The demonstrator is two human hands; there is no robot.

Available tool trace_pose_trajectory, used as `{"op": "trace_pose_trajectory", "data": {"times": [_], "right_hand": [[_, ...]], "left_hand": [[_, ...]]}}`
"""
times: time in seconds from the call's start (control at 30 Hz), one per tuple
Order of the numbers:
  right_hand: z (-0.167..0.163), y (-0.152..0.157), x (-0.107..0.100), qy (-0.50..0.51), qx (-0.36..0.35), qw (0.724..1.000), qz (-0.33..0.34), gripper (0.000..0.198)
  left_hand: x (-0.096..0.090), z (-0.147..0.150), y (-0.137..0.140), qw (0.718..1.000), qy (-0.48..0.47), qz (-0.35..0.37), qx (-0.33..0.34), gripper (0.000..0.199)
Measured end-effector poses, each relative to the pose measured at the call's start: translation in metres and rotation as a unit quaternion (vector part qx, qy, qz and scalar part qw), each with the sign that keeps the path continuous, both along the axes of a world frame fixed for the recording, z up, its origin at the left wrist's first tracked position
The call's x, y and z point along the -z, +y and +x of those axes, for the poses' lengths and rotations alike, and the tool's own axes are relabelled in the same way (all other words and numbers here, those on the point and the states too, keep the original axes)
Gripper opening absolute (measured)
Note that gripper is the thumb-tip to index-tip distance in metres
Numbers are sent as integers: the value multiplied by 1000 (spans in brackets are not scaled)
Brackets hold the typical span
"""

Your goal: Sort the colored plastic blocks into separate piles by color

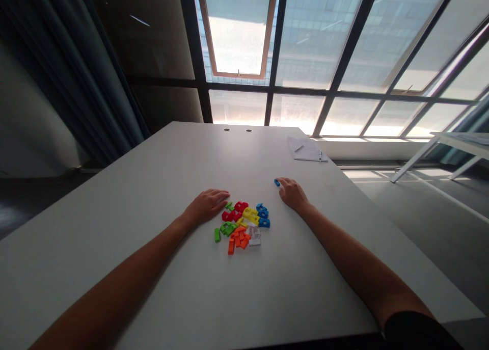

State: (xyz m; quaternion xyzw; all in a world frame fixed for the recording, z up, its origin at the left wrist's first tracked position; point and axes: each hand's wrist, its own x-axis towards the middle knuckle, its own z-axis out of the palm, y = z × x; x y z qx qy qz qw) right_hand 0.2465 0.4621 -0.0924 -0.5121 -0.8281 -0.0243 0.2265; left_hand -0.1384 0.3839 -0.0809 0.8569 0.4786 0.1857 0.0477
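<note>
My left hand (208,206) lies flat on the table with its fingers stretched out, holding nothing. Its fingertips are beside a small green block (229,206) at the pile's far left. Beyond the pile to the right, my right hand (292,192) has its fingertips closed on a single blue block (277,182), at or near the tabletop. Between my hands are several small plastic blocks grouped by colour: red blocks (240,206), yellow blocks (251,215), blue blocks (263,222), green blocks (228,229), orange blocks (239,237) and white blocks (254,241).
The white table (183,299) spreads widely around the blocks. Paper sheets (305,149) with pens lie near its far right edge. Tall windows (301,39) stand behind, a dark curtain (69,59) hangs at left, and another white table (458,141) is at right.
</note>
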Motion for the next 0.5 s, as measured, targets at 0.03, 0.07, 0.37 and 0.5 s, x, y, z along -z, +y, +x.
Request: {"op": "trace_pose_trajectory", "data": {"times": [0.03, 0.07, 0.37, 0.5], "right_hand": [[-1, -1, -1, 8, -2, 1000, 12, 47], [-1, -2, -2, 12, -2, 1000, 21, 46], [-8, 0, 1, -74, 14, 996, -43, 46], [-7, 24, 4, -79, 43, 992, -91, 61]], "left_hand": [[0, 0, 0, 1000, 1, 1, 1, 49], [0, 0, 0, 1000, 2, 1, 1, 49], [5, 1, 3, 1000, 5, 12, -10, 43], [5, 3, 3, 1000, 1, 20, -21, 40]]}}
